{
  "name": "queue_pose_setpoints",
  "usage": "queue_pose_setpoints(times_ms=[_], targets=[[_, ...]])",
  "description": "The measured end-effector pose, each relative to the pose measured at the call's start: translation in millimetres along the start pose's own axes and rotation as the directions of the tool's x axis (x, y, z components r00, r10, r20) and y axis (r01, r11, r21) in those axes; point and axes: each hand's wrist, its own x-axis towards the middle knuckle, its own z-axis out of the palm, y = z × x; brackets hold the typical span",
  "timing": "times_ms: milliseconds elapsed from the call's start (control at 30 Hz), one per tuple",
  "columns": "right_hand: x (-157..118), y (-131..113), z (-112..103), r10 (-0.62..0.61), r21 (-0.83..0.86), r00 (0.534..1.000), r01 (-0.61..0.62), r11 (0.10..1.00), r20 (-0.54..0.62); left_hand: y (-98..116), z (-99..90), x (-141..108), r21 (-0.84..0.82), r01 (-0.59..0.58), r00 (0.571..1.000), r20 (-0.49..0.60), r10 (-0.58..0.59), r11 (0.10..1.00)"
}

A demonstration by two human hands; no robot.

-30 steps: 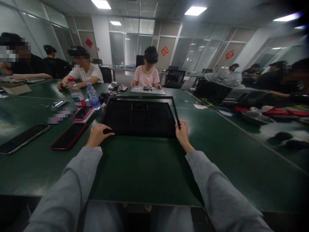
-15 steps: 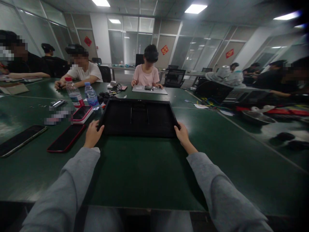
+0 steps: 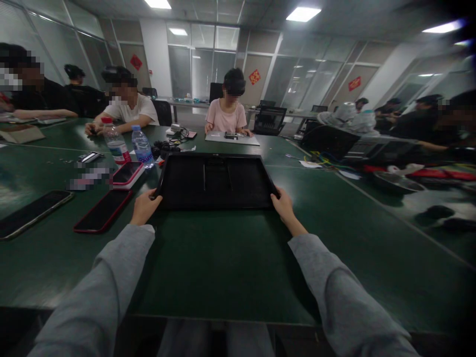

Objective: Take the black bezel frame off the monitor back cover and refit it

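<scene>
A black, shallow rectangular tray [image 3: 182, 183] with a raised rim is in front of me on the green table, and two thin rods or lines run across its inside. My left hand [image 3: 146, 206] grips its left near corner, thumb on top and fingers curled around the outer side. At the opposite near corner, my right hand [image 3: 284, 204] is closed in the same way on the right rim. The undersides of both hands' fingers are hidden by the rim.
Left of the tray lie a red-edged phone [image 3: 104, 210], a pink-and-white phone box [image 3: 127, 176] and a dark phone [image 3: 33, 213]. Two bottles [image 3: 143, 148] stand behind them. Several people sit around the green table [image 3: 223, 267]; a pan [image 3: 397, 181] is at the right.
My left fingers have curled further round the tray's left corner. The tray has shifted very slightly, and the view has moved a little.
</scene>
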Motion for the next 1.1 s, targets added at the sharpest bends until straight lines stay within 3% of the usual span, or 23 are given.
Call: queue_pose_setpoints(times_ms=[700, 800, 900, 1100], targets=[[-2.0, -4.1, -1.9, 0.033, -0.080, 0.996, -0.027, 0.996, 0.084, 8.1, -4.9, -7.6, 0.148, 0.062, 0.996, -0.065, -0.053, 0.987], [-2.3, -6.1, -0.9, 0.025, -0.065, 0.998, -0.022, 0.998, 0.053, 18.8, -4.9, -16.1, 0.191, -0.048, 0.985, -0.153, 0.078, 0.980], [2.4, -5.7, 3.5, 0.008, -0.042, 1.000, -0.006, 0.999, 0.031, 35.4, -0.4, -27.2, 0.292, -0.155, 0.931, -0.275, 0.239, 0.944], [21.5, -0.4, 20.0, -0.012, -0.042, 1.000, 0.012, 0.999, 0.011, 76.4, 20.7, -42.9, 0.270, -0.367, 0.885, -0.192, 0.423, 0.890]])
